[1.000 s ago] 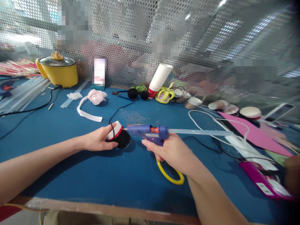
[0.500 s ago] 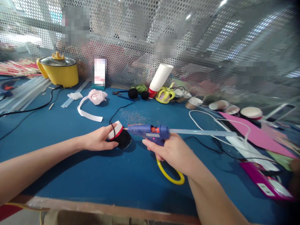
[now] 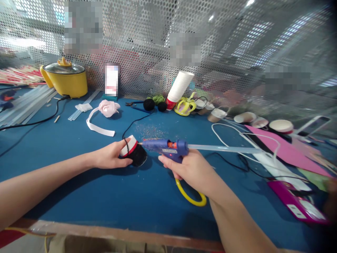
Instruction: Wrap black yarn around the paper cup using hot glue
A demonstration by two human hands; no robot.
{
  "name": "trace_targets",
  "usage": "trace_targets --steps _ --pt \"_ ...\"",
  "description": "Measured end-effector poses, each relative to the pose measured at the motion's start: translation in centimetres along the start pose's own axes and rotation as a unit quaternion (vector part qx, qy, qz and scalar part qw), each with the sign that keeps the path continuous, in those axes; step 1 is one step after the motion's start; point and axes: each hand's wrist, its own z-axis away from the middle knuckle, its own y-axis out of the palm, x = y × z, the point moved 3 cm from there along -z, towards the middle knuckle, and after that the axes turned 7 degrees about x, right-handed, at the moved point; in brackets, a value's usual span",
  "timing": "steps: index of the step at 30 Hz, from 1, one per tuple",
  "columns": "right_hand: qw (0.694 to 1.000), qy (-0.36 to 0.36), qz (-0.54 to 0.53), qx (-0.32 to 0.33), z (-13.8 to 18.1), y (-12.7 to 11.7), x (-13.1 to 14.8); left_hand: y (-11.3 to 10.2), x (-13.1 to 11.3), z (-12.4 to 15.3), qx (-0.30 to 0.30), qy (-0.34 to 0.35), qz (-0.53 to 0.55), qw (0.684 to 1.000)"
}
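My left hand (image 3: 110,158) grips a small craft piece (image 3: 133,151) on the blue table: a white cup with a red band and a black part beneath, with a thin black cord over it. My right hand (image 3: 193,170) is closed around the handle of a blue hot glue gun (image 3: 165,147). Its nozzle tip touches the right side of the craft piece. A long clear glue stick (image 3: 223,149) juts from the back of the gun toward the right.
A yellow loop (image 3: 191,196) lies under my right wrist. At the back stand a yellow electric pot (image 3: 65,79), a pink fabric rose with white ribbon (image 3: 106,110), black pompoms (image 3: 149,104), stacked white cups (image 3: 179,87). Right: pink sheet (image 3: 284,151), white cable, magenta box (image 3: 297,203). A perforated screen closes off the back.
Almost nothing moved. The glue gun and both hands hold their places, with only a slight shift of the view.
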Motion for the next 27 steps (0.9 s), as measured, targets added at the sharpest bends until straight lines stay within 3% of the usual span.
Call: trace_targets --steps 11,20,23,27 --pt "0.999 -0.005 0.019 0.043 0.7 0.5 0.1 -0.1 -0.3 -0.1 -0.015 -0.017 -0.017 1.000" --pt "0.995 -0.009 -0.079 0.052 -0.4 -0.4 -0.6 0.1 0.3 -0.1 -0.018 -0.018 0.003 1.000" --pt "0.989 -0.027 -0.144 0.018 -1.2 -1.0 -1.6 0.1 0.4 -0.1 -0.019 -0.023 0.004 1.000" --pt "0.987 -0.020 -0.147 -0.064 -2.8 -2.4 -3.6 0.0 0.4 -0.1 -0.032 -0.026 -0.010 0.999"
